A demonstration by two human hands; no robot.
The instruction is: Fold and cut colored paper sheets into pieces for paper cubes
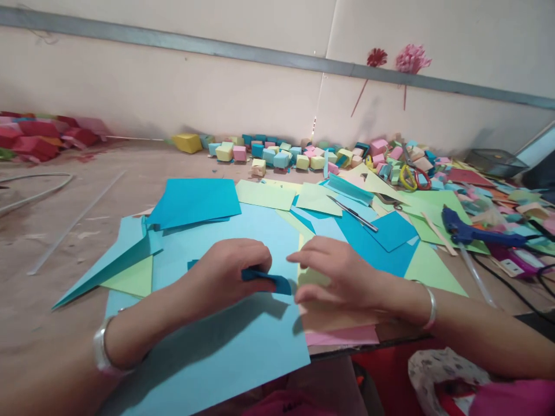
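My left hand (236,268) is closed on a small folded piece of dark blue paper (282,285), whose right end sticks out past the fingers. Just to the right, my right hand (333,271) is open, its thumb and fingers apart and pointing at that end without touching it. Both hands are above a large light blue sheet (243,346). Another bit of dark blue paper shows behind my left wrist. Beneath my right hand lie peach and pink sheets (342,336) at the table edge.
Blue sheets (199,199), pale green sheets (266,195) and a pen (353,214) lie beyond my hands. A blue glue gun (472,231) and scissors (414,178) are at right. Small paper cubes (281,159) line the wall; red paper shapes (37,138) are heaped far left.
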